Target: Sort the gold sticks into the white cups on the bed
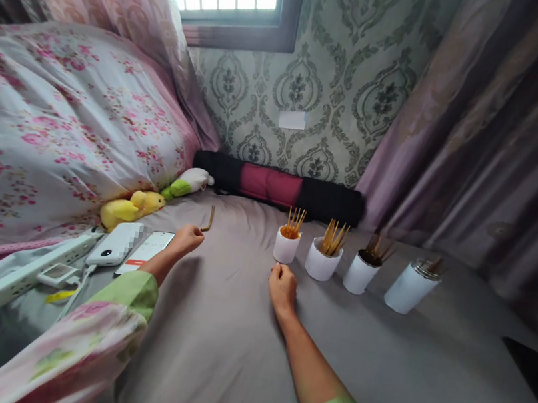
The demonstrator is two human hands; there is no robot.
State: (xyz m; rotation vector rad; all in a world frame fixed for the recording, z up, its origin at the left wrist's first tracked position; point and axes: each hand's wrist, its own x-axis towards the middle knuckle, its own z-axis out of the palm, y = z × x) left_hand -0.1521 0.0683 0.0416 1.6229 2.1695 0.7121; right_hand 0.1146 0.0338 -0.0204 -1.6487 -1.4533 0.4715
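My left hand (pixel 187 240) is closed, its fingertips pinching one end of a thin, bent brown stick (pixel 211 217) that points up and away. My right hand (pixel 282 290) is also closed, just in front of a white-wrapped cup (pixel 284 250) of thin sticks. Whatever those right fingers hold, if anything, is hidden. To the right stand a wider white cup (pixel 321 267) with thicker tan sticks, a third white cup (pixel 359 277) with darker sticks, and a tilted-looking white jar (pixel 405 293) with a metal rim and dark sticks.
A grey sheet (pixel 220 356) covers the bed. On the left lie a phone (pixel 153 248), a white power bank (pixel 116 243), a power strip (pixel 25 279) and a yellow plush toy (pixel 131 208). A black and red roll (pixel 271 185) lies along the wall.
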